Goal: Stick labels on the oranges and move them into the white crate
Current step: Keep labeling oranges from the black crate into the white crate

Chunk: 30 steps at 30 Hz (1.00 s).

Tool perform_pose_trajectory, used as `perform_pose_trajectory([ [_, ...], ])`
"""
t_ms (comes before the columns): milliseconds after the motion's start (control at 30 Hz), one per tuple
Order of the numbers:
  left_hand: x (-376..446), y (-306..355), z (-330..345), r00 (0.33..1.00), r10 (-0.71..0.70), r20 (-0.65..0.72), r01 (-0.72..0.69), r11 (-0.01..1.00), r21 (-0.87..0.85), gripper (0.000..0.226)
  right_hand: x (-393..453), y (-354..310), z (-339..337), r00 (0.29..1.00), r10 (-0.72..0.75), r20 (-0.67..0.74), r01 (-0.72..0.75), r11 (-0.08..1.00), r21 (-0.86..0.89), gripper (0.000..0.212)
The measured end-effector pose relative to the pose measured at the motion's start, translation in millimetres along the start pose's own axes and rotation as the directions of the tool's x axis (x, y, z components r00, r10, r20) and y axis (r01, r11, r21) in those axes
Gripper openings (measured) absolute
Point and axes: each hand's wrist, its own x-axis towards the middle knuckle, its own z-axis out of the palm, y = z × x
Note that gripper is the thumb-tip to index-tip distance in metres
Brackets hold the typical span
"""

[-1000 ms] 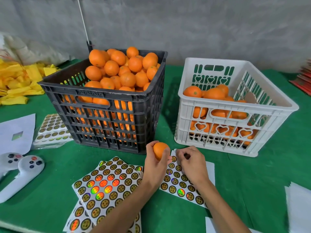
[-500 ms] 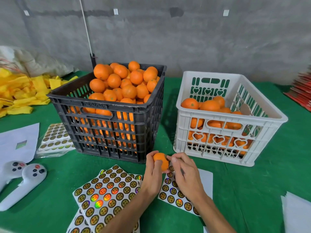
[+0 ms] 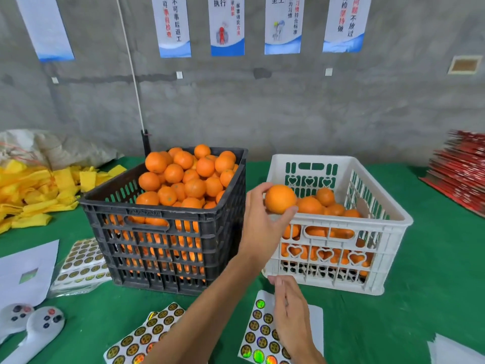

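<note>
One orange (image 3: 280,198) is clamped in the left hand (image 3: 258,222) fingers over the part-filled white crate (image 3: 393,219); right hand (image 3: 291,315) fingers relaxed; black crate (image 3: 162,248) remains heaped.

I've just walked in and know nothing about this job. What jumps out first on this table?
The black crate, left of centre on the green table, is heaped with oranges above its rim. Beside it, the left hand holds one orange over the front left corner of the white crate, which is partly filled. Nearer the camera, the right hand hovers over a sheet of shiny round labels.
</note>
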Motion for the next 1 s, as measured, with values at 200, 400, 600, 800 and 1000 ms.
perform_pose_trajectory([
  [200,42.7,18.8,18.0,0.992,-0.088,0.095,0.056,0.953,0.299,0.071,0.8,1.5,0.4,1.0,0.008,0.024,-0.008,1.0,0.005,0.038],
  [400,60.1,25.7,-51.7,0.98,0.195,0.047,-0.174,0.709,0.684,0.04,0.0,-2.4,-1.3,0.994,0.073,0.082,-0.072,0.997,-0.019,0.05],
  [600,102.0,-0.9,-144.4,0.937,-0.315,-0.154,0.279,0.406,0.87,0.047,1.2,2.2,0.7,0.989,0.113,0.101,-0.113,0.994,0.0,0.047],
  [800,139.1,-46.1,-197.8,0.821,-0.545,-0.169,0.301,0.163,0.939,0.071,3.8,6.2,3.4,0.992,0.098,0.082,-0.097,0.995,-0.004,0.044],
  [1000,164.7,-63.9,-214.3,0.736,-0.629,-0.251,0.192,-0.162,0.968,0.062,5.1,6.7,6.0,0.992,0.095,0.083,-0.096,0.995,0.0,0.044],
])
